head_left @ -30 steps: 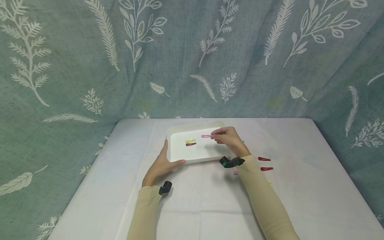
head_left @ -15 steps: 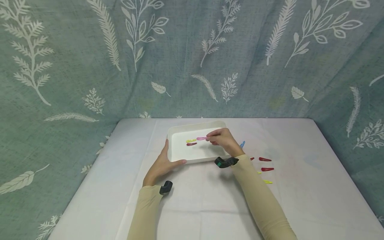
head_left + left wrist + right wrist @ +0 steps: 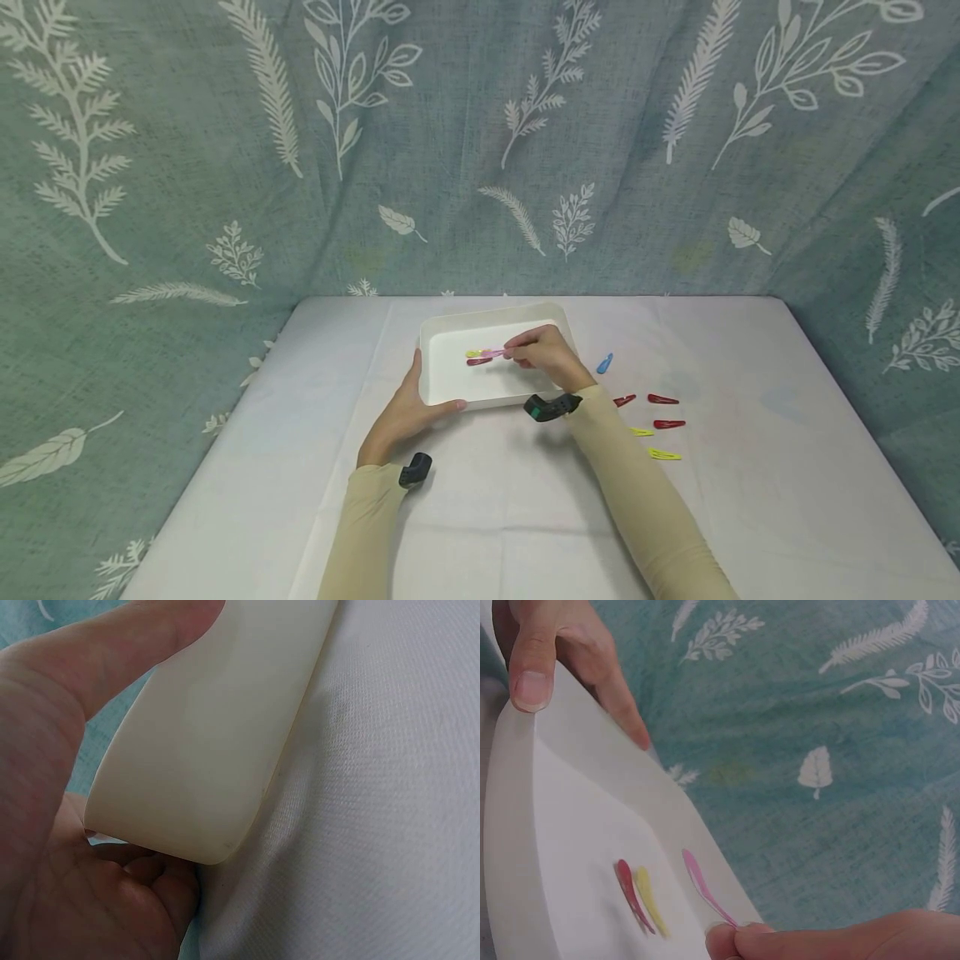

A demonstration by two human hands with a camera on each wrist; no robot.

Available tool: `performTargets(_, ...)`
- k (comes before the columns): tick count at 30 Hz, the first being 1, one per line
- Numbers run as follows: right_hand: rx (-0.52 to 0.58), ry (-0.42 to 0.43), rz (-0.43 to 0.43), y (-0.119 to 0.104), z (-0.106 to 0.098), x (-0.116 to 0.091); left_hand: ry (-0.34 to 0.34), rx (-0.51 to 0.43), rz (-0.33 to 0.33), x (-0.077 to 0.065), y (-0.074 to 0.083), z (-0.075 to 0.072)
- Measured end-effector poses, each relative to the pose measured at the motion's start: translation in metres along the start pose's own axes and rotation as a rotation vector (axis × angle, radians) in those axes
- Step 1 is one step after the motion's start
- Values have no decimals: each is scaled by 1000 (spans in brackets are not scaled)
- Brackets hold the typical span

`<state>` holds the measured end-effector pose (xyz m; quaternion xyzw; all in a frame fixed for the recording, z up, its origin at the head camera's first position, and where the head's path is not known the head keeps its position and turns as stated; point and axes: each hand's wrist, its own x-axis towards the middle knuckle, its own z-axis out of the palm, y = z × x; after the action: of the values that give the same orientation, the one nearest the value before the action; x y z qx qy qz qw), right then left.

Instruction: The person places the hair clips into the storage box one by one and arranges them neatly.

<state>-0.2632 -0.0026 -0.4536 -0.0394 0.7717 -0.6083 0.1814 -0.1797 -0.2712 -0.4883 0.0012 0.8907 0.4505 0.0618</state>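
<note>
Over the white tray (image 3: 450, 387), fingers of the right hand (image 3: 552, 358) pinch one end of the pink clip (image 3: 492, 354), its long axis pointing toward the tray's left end. The left hand (image 3: 405, 414), farther off, grips the tray there

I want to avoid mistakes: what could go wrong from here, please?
The pink clip, pinched near one end by the right hand, might slip or twist. It could land on the yellow clip or red clip in the tray. Those could slide if the left hand, gripping it, moves.
</note>
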Motion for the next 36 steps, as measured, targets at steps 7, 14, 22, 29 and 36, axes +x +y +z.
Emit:
performTargets(7,-34,-1,14,3,9,3,-7,-20,10,0,-1,1)
performTargets(14,-88,20,34,5,16,7,1,-33,40,0,0,1)
performTargets(22,-118,33,50,8,22,14,2,-22,35,0,0,1)
performTargets(29,-152,62,53,9,28,15,6,-21,32,1,-1,1)
performTargets(36,-189,70,69,9,33,19,6,-21,43,1,-2,1)
